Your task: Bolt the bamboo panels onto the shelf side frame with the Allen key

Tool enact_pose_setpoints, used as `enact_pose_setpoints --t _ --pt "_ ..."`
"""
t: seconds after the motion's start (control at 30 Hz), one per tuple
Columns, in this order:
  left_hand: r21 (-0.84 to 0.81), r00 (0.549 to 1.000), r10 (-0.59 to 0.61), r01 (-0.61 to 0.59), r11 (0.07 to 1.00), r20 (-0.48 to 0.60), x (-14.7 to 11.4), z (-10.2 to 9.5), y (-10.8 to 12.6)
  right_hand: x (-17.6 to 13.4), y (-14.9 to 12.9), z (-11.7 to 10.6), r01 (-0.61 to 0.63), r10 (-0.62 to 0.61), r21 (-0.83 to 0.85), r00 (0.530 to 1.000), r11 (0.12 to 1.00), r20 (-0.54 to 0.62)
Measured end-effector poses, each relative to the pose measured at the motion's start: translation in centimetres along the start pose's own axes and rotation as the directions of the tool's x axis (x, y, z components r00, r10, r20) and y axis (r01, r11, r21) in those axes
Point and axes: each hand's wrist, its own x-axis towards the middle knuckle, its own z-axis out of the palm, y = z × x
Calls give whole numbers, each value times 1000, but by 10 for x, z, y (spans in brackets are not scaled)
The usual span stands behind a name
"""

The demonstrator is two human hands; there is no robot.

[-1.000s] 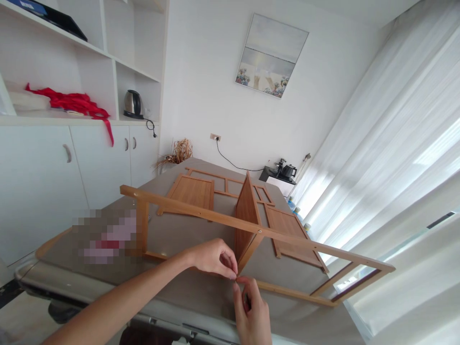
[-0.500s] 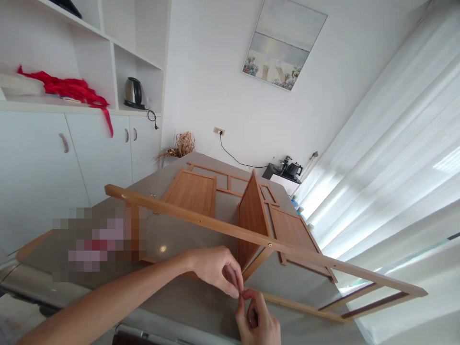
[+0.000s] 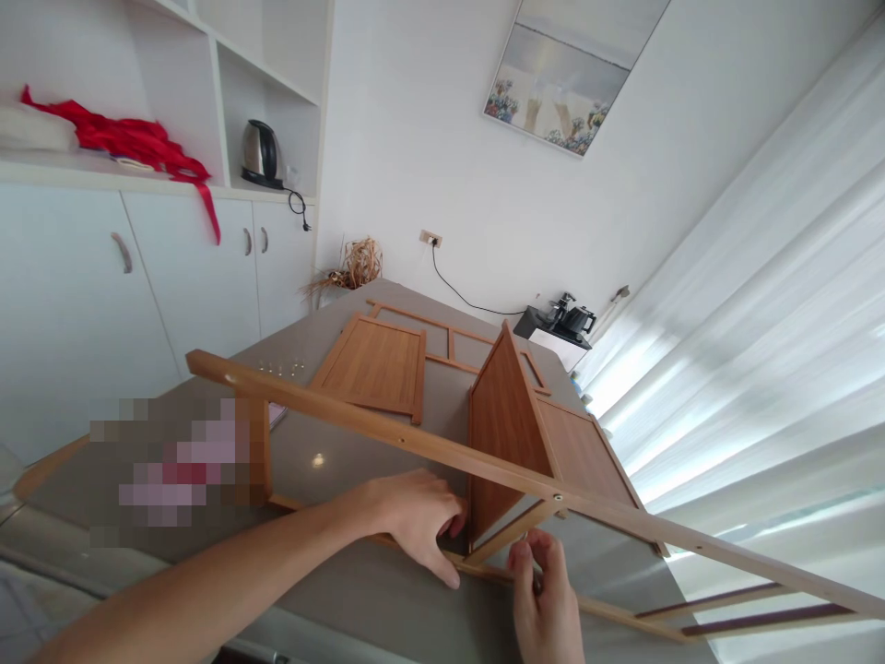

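Note:
A wooden frame (image 3: pixel 405 441) with two long rails stands on edge on the table, and a wooden panel (image 3: pixel 508 429) meets its middle crosspiece. My left hand (image 3: pixel 418 521) is at the lower rail (image 3: pixel 484 572), left of that panel. Its thumb and fingers are apart, the thumb over the rail. Just right of the crosspiece, my right hand (image 3: pixel 549 590) is closed in a pinch, its fingertips up near the wood. Whatever it pinches is too small to make out. A screw head (image 3: pixel 558 498) shows in the upper rail above it.
Another wooden panel (image 3: pixel 373 362) and an open frame (image 3: pixel 449 343) lie farther back on the grey table (image 3: pixel 332 586). Several small pieces of hardware (image 3: pixel 282 369) sit at the left. A kettle (image 3: pixel 261 152) stands on the shelf; a curtain (image 3: pixel 747 304) hangs at the right.
My hands, fingertips together before, have come apart. The left has opened at the lower rail; the right has moved right and up toward the crosspiece. The view has shifted slightly.

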Motion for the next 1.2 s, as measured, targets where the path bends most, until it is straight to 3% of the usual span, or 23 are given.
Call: enact_pose_setpoints --t 0.13,0.27,0.4,0.63,0.97,1.2 --pt "50 997 52 -49 998 -50 0 9 0 -5 -1 4 -10 14 -56 998 998 64" --pt "58 993 71 -66 996 -89 -3 11 0 -15 2 13 -49 48 -94 999 994 -14" --pt "66 989 80 -73 995 -125 -3 14 -1 -14 9 19 10 -7 -29 995 1000 99" --pt "49 992 70 -66 997 -101 -4 11 -1 -14 20 16 -150 150 -11 986 989 75" --pt "-76 996 39 -46 996 -79 -11 -3 -3 -23 17 16 -149 145 43 985 988 93" --pt "-95 967 -25 1 995 -253 -13 -11 6 -31 2 24 -69 69 34 997 997 -14"
